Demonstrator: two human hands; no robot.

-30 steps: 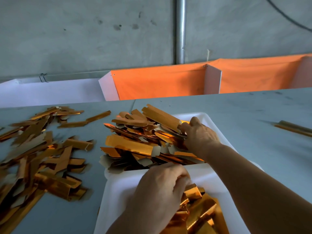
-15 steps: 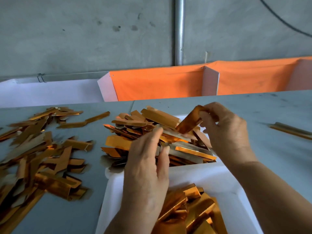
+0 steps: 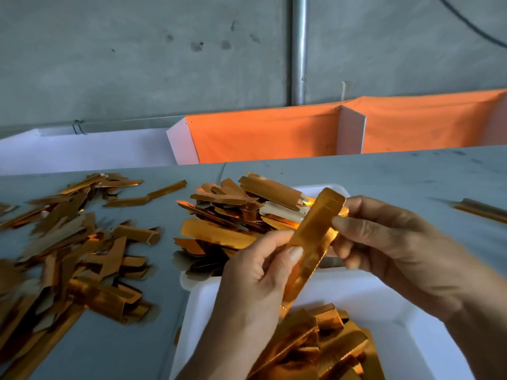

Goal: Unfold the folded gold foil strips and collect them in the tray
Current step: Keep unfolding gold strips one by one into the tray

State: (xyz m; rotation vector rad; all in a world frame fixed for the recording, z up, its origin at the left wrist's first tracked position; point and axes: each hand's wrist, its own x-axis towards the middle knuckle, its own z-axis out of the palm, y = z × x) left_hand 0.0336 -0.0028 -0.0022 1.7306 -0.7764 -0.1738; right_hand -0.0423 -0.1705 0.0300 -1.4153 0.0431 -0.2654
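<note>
Both hands hold one gold foil strip (image 3: 315,237) upright above the white tray (image 3: 384,303). My left hand (image 3: 258,286) pinches its lower half with thumb and fingers. My right hand (image 3: 384,242) grips its upper half from the right. A stack of folded gold strips (image 3: 233,215) lies across the tray's far end and spills over its left rim. Opened gold strips (image 3: 315,349) are heaped in the tray's near end, under my wrists.
A wide scatter of gold strips (image 3: 68,250) covers the grey table on the left. One long gold strip (image 3: 482,209) lies alone at the far right. Orange-lined white bins (image 3: 274,135) stand behind the table against a concrete wall.
My right hand lifted a strip off the far stack. My left hand came up from the near heap and took its lower half. The strip now stands upright between both hands.
</note>
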